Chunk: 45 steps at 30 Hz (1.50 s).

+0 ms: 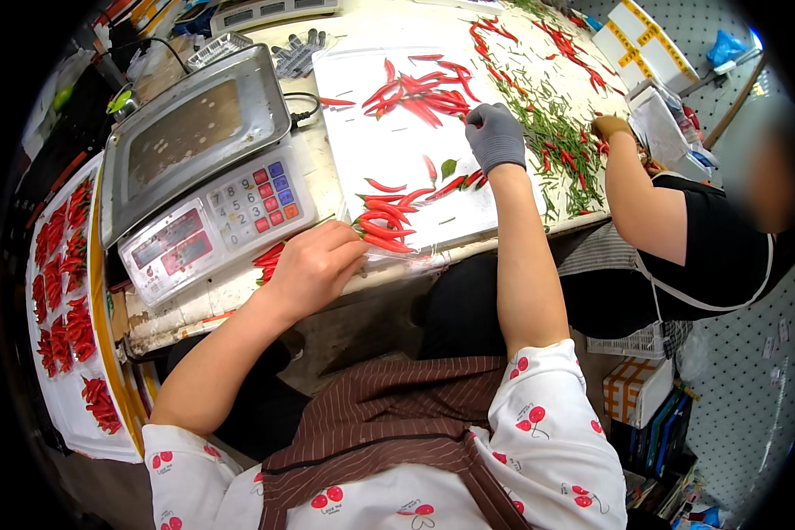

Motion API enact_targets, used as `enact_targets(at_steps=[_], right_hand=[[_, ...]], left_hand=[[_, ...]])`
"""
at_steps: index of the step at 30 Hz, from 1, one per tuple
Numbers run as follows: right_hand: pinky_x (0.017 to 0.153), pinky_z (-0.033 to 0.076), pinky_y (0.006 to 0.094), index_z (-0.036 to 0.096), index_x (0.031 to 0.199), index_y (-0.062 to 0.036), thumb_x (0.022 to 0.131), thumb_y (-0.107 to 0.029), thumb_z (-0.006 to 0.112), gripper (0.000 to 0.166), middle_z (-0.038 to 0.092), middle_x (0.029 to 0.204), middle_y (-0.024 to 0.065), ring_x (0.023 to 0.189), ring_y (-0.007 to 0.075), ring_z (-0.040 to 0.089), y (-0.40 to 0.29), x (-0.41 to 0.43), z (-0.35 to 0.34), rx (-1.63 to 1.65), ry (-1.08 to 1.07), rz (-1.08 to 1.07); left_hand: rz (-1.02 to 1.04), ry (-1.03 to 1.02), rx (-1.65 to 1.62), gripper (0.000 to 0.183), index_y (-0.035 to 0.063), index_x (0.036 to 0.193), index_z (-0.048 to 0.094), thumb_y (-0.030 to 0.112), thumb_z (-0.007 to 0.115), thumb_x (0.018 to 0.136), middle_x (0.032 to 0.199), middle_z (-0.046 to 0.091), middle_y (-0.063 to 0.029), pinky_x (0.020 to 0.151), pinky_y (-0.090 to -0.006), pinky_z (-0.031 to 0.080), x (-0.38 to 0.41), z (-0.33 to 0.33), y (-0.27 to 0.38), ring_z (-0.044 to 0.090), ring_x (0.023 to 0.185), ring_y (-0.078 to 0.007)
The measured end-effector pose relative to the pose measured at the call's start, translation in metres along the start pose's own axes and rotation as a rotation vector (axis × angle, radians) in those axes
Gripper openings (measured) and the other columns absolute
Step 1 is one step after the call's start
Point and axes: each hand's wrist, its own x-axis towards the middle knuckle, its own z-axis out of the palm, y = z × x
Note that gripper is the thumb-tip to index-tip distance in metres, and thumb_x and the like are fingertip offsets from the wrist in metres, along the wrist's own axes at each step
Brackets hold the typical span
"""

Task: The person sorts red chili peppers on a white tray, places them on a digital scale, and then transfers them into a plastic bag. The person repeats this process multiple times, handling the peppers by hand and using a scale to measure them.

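Bare and partly curled, my left hand [321, 265] rests at the table's front edge, its fingertips beside the green stems of a row of red chili peppers [384, 228]. Whether it grips a stem is unclear. In a grey glove, my right hand [497, 136] is curled over the right side of a white board [344, 142], near the end of a larger heap of red chilies [417, 93]. What its fingers hold is hidden. A single green leaf [448, 168] lies between the heap and the row. More chilies [268, 262] lie left of my left hand, beside the scale.
A digital scale [238, 205] with a metal pan stands at left. Beyond it, a white tray [73, 424] holds bundled chilies. Cut green stems [556, 132] cover the table's right side, where a co-worker's gloved hand [611, 126] reaches in. A grey glove [299, 53] lies behind the scale.
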Motion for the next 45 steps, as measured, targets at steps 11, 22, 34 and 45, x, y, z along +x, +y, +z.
enact_targets(at_steps=[11, 22, 34, 45], right_hand=[[0.084, 0.05, 0.0348, 0.071, 0.099, -0.012, 0.08, -0.012, 0.064, 0.02, 0.063, 0.103, 0.012, 0.092, 0.029, 0.063, 0.009, 0.004, 0.017, -0.189, -0.298, 0.034], [0.085, 0.05, 0.0395, 0.066, 0.099, -0.0057, 0.079, -0.029, 0.067, 0.031, 0.065, 0.104, 0.0161, 0.095, 0.0312, 0.064, -0.012, -0.001, 0.012, -0.335, -0.394, 0.148], [0.069, 0.05, 0.0308, 0.071, 0.091, -0.0007, 0.075, -0.038, 0.076, 0.041, 0.067, 0.076, 0.0107, 0.069, 0.0182, 0.061, -0.008, -0.007, -0.016, 0.254, -0.266, 0.232], [0.077, 0.051, 0.0351, 0.071, 0.099, -0.0059, 0.082, -0.043, 0.065, 0.042, 0.069, 0.092, 0.0145, 0.085, 0.0287, 0.065, -0.098, -0.036, -0.04, 0.213, -0.597, -0.159]], left_hand=[[-0.006, -0.021, 0.011, 0.018, -0.0002, 0.085, 0.065, 0.0, 0.073, 0.069, 0.085, 0.063, -0.0102, 0.068, -0.0349, 0.052, 0.001, 0.002, -0.001, 0.063, 0.08, -0.0265], [-0.011, -0.028, 0.027, 0.017, 0.0002, 0.085, 0.066, 0.001, 0.072, 0.069, 0.085, 0.064, -0.0096, 0.069, -0.0347, 0.051, -0.001, 0.003, -0.001, 0.063, 0.081, -0.0256], [-0.007, -0.02, 0.027, 0.019, 0.0009, 0.085, 0.066, 0.002, 0.073, 0.067, 0.085, 0.064, -0.0094, 0.068, -0.035, 0.051, -0.001, 0.003, -0.003, 0.063, 0.081, -0.0256], [0.002, -0.029, 0.043, 0.02, 0.0014, 0.085, 0.065, 0.002, 0.073, 0.066, 0.085, 0.064, -0.0085, 0.068, -0.0345, 0.051, -0.001, 0.003, -0.002, 0.063, 0.081, -0.0245]])
